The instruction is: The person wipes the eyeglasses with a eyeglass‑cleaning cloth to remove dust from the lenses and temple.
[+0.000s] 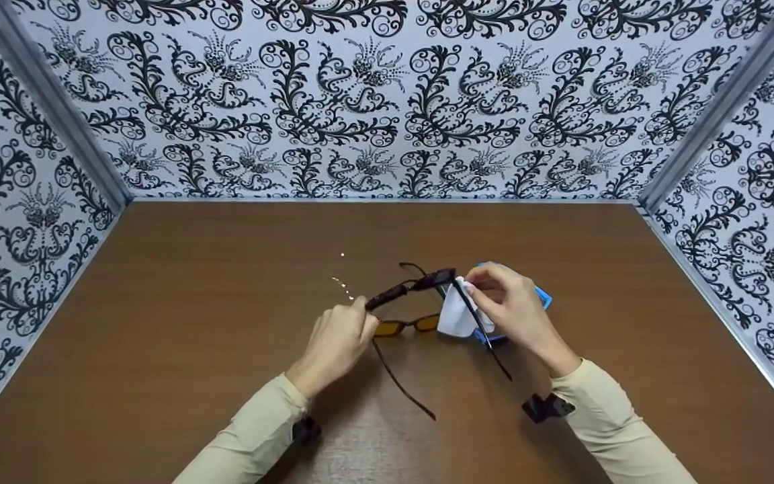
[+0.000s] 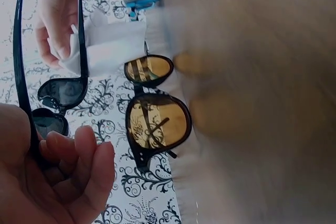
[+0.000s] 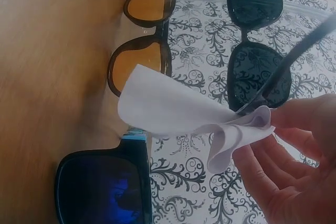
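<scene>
The head camera is looking down from above onto the table (image 1: pixel 158 323), farther off, while both wrist cameras are viewing sideways at close range, all sharing the amber glasses (image 1: pixel 408 326) (image 2: pixel 157 119) (image 3: pixel 144 40) at centre frame.

I see the dark-lensed black sunglasses (image 1: pixel 420 282) held up off the desk, arms unfolded — and a white cloth (image 1: pixel 457 312), crumpled, pressed against the frame's right end.
</scene>
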Motion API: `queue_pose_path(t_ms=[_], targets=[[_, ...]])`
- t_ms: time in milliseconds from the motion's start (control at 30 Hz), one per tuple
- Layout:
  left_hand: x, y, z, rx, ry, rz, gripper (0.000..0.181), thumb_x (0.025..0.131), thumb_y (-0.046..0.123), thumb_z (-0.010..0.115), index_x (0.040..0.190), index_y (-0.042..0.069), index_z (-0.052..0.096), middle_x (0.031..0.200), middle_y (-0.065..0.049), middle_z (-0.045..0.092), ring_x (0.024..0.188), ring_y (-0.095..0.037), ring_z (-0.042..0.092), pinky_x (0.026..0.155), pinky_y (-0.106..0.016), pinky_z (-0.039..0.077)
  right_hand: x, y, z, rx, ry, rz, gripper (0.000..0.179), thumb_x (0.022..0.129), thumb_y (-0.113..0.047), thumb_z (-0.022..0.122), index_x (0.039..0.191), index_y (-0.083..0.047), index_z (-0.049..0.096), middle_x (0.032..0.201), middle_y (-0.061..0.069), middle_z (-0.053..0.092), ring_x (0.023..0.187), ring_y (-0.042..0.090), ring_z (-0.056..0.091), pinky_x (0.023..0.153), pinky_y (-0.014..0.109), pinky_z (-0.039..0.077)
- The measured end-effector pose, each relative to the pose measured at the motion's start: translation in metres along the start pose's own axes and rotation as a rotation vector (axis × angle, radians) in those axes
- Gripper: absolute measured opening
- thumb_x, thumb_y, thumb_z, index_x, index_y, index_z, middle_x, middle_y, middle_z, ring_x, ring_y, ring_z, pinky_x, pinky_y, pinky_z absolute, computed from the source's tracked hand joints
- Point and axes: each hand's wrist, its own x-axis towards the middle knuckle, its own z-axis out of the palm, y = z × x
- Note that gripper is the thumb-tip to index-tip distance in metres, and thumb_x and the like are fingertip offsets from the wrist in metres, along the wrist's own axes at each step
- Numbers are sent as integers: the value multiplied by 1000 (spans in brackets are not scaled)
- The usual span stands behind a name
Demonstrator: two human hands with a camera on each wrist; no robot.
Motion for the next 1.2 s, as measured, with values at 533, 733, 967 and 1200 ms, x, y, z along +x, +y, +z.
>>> queue_pose_path(t_ms=[533,733,967,1200], targets=[[10,-23,-4,71,98,-135,17,93,13,47,82,2,54,55,4,32,49,-20,44,44,-38,41,-4,-6,1,-9,-43,-89,7,84,13,64,90,10,62,91,19,66,85,32,67,71,39,57],[13,-30,-8,77,122,-197,17,93,14,47,79,5,50,55,1,35,51,-25,47,45,-43,44,-6,-12,-1,-7,-73,-86,8,84,14,64,90,9,63,90,19,67,82,32,68,70,38,57],[15,-39,-9,103,139,-221,18,93,13,48,78,4,49,55,-1,36,50,-25,47,45,-44,43,-9,9,0,-8,-94,-126,11,84,10,67,92,2,65,90,12,69,77,26,69,65,36,57],[15,-45,-10,98,137,-249,18,92,14,47,76,6,46,54,-2,39,51,-26,48,45,-45,44,-16,5,-11,19,-111,-167,9,87,0,68,93,-6,66,90,3,69,75,19,68,64,29,57]])
